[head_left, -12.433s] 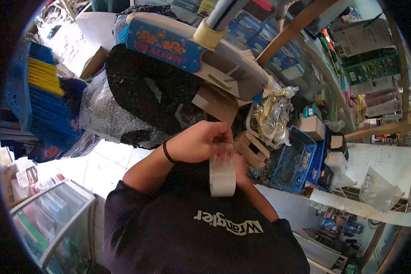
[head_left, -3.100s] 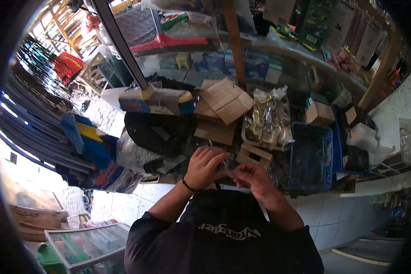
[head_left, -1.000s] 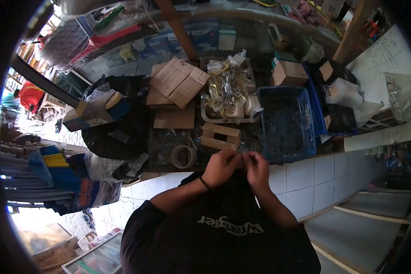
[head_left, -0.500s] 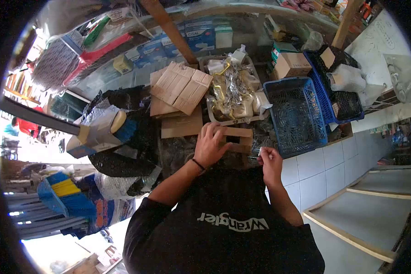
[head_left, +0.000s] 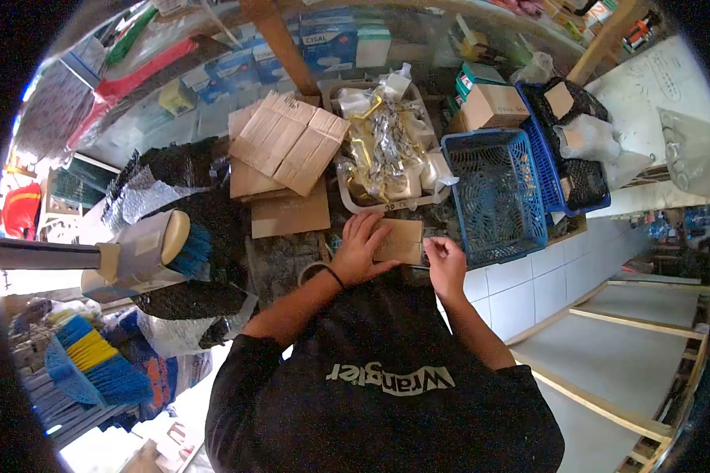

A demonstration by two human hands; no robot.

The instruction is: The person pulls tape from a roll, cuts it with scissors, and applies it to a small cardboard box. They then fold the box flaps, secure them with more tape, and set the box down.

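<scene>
A small brown cardboard box (head_left: 402,242) lies in front of my body with a flat, closed-looking face towards me. My left hand (head_left: 360,251) grips its left end, thumb along the near side and fingers at the far side. At the box's right end, my right hand (head_left: 448,264) has thumb and forefinger pinched together by the edge. Something small and pale may be between those fingertips, too small to make out. Just beyond the box stands a white tray (head_left: 356,206) heaped with gold-coloured metal pieces in clear plastic bags.
Flattened cardboard sheets (head_left: 288,142) are stacked left of the tray. To the right are a blue plastic basket (head_left: 493,256) and a second blue basket (head_left: 556,193) holding wrapped items. A brush (head_left: 154,252) juts in from the left. Cardboard box (head_left: 497,106) stands behind.
The small box, which showed a dark opening between its flaps, now presents a flat covered face. My right hand has come in against its right edge. The camera view has shifted slightly.
</scene>
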